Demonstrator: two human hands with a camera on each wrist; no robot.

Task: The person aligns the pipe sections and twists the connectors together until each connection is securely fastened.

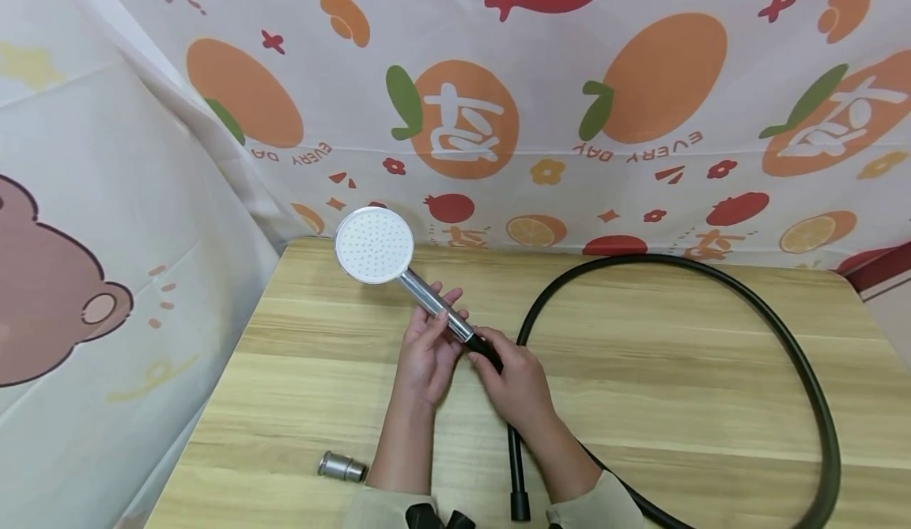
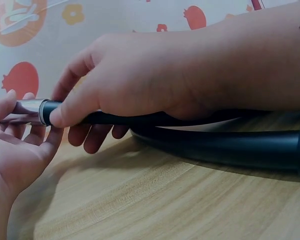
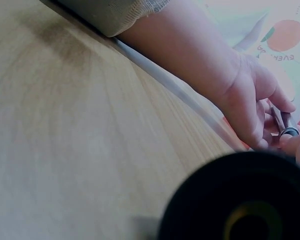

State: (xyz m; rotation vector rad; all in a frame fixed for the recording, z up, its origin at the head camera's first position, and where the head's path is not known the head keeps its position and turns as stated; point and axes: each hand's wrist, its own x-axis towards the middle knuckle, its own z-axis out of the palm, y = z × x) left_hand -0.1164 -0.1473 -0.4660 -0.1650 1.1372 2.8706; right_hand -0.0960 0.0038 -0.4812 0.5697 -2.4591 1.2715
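A hand shower head [image 1: 373, 246] with a white dotted face and a silver handle is held tilted over the table, its face at the upper left. My left hand [image 1: 429, 355] holds the lower handle between thumb and fingers, palm turned up. Right behind it, my right hand [image 1: 518, 383] grips the black end of a hose [image 1: 791, 343], thumb and forefinger close to the silver rim. In the left wrist view, the black end meets the silver handle [image 2: 31, 107] in line; the joint's inside is hidden.
A small silver metal fitting [image 1: 342, 466] lies on the wooden table [image 1: 285, 402] left of my left forearm. The hose loops widely across the right side, and its other end [image 1: 520, 505] lies between my forearms. Fruit-printed cloth [image 1: 555, 102] hangs behind the table.
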